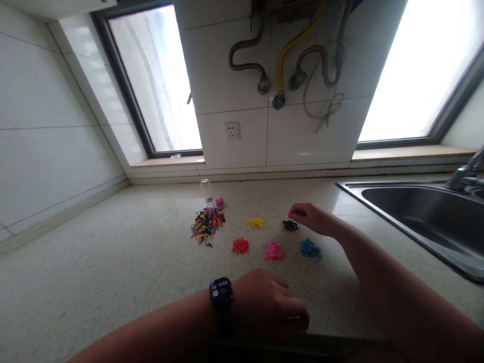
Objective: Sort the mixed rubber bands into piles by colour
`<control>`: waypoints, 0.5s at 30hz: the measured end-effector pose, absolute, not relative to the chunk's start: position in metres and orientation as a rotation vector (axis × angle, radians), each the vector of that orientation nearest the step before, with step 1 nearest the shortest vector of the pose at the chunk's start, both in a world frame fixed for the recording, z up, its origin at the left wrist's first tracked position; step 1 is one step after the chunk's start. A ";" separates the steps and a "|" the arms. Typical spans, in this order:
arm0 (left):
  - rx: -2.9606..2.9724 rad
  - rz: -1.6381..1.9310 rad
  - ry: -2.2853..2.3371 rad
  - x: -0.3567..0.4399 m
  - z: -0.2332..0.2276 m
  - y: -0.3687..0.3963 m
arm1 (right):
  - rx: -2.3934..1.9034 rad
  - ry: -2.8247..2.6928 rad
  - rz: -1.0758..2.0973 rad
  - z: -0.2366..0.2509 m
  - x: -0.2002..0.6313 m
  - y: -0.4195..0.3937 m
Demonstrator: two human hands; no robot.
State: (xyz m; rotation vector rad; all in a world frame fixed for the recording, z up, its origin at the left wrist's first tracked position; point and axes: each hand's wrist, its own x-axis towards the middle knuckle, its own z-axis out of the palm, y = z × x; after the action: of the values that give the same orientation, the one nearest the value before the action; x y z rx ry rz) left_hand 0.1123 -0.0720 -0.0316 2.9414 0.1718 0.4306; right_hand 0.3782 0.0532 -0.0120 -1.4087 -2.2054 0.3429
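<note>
Sorting small coloured bands into piles by colour, partly done.
Near edge: left hand (264, 302), watch (221, 292) on the wrist, rests curled at the worktop (113, 262) edge; grip loosely closed, can't tell if it holds anything. Beyond it, sorted piles: red (240, 246), pink (274, 250), blue (310, 248), then yellow (256, 223). Right hand (312, 218) is at the dark pile (290, 225), fingertips pinched together just above it; contents of the pinch not visible. Farthest: mixed heap (207, 224), sizeable and unsorted, small clear bottle (205, 190) behind it. Judging by that: five colours started, bulk left.
</note>
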 end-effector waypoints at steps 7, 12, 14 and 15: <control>3.008 0.470 0.131 0.112 -0.034 -0.073 | -1.154 -2.402 0.383 0.020 0.286 0.035; 2.990 0.460 0.159 0.109 -0.035 -0.073 | -0.959 -2.799 0.228 0.031 0.206 0.023; 2.983 0.466 0.164 0.108 -0.036 -0.073 | -0.980 -2.887 0.145 0.029 0.181 0.022; 2.985 0.466 0.168 0.108 -0.037 -0.073 | -0.994 -2.921 0.125 0.026 0.171 0.023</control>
State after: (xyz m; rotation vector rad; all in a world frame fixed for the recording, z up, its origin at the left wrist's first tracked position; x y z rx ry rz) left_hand 0.1082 -0.0731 -0.0371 2.9851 0.1677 0.4661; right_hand 0.1705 0.0229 0.0263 -0.9937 -2.9212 0.1252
